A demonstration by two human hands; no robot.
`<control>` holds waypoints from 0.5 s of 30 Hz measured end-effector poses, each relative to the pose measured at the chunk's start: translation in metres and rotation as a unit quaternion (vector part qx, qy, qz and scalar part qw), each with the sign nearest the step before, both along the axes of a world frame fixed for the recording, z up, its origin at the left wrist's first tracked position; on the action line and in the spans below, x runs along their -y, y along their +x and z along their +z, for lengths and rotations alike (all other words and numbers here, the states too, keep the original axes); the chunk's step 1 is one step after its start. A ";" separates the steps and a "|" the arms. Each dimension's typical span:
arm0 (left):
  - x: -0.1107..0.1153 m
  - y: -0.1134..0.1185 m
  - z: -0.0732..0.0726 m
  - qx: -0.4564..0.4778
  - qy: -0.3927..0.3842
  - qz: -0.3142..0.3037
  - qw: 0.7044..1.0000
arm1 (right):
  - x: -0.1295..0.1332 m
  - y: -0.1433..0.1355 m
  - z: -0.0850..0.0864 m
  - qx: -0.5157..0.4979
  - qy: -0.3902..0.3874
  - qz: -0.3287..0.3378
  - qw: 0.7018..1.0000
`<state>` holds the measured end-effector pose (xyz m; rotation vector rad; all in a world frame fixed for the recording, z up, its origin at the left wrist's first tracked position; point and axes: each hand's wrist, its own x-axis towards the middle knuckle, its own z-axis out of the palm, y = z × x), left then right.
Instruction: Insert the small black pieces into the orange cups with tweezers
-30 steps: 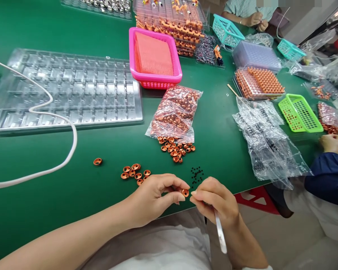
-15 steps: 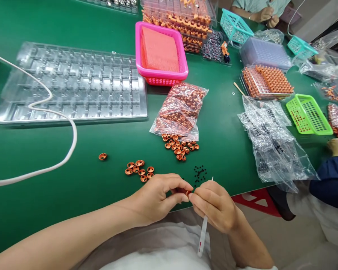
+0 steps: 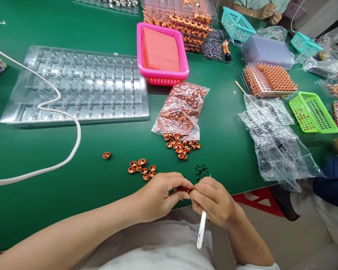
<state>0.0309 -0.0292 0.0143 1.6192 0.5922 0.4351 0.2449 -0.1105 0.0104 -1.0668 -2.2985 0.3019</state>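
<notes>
— What do we have in our hands?

— Our left hand (image 3: 160, 195) pinches a small orange ring (image 3: 186, 189) between thumb and fingertips, at the near edge of the green table (image 3: 101, 195). Our right hand (image 3: 214, 200) is closed round white tweezers (image 3: 201, 233), touching the left.

— And nearby?

— Loose orange rings (image 3: 141, 168), tiny black beads (image 3: 201, 170), and a bag of rings (image 3: 183, 108) beyond.
</notes>
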 end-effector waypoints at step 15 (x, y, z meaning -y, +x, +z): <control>-0.002 0.006 0.008 0.064 -0.346 0.030 0.936 | 0.021 -0.005 0.004 -0.248 -0.014 -0.190 0.950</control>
